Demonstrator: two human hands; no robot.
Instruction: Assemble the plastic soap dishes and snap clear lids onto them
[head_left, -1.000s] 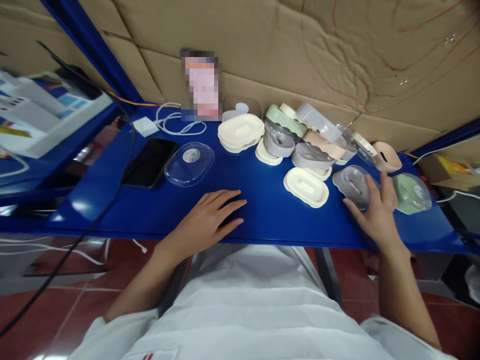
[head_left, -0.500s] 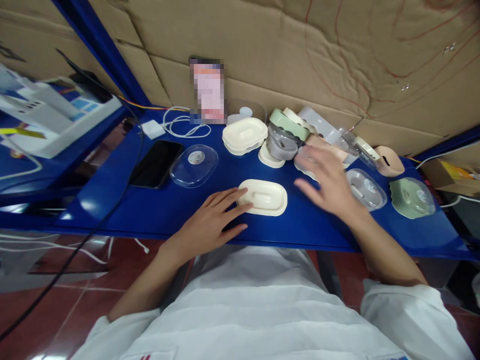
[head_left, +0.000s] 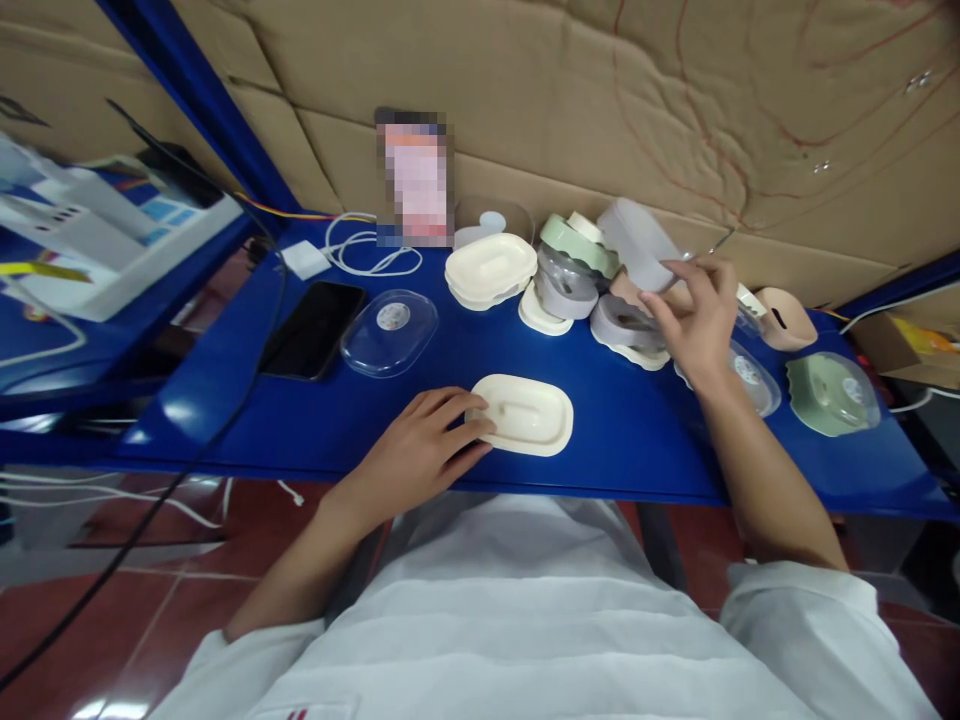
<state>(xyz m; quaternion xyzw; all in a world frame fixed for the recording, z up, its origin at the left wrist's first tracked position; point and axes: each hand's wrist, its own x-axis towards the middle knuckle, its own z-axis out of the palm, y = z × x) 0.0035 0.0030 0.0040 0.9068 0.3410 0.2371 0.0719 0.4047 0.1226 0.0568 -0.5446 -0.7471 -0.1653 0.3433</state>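
A cream oval soap-dish-like tray lies on the blue table near its front edge. The fingers of my left hand bend over its left end, with the thumb at the near side. Farther back on the right, my right hand has thumb and fingertips closed on the lower edge of a pale grey plastic box, which is tilted among the piled parts. Beside that box are a green wavy-edged part, a grey ring-shaped part and a peach part, partly hidden behind my right hand.
Two stacked cream trays stand behind. Leftward are a clear lid, a black phone, a white charger with cable, and a blurred-out screen. A green box with clear lid and a peach box are on the right.
My right hand has moved back and right to the grey box and closed on its edge; the box has tilted up. The cream tray has shifted slightly toward me, under my left fingers.
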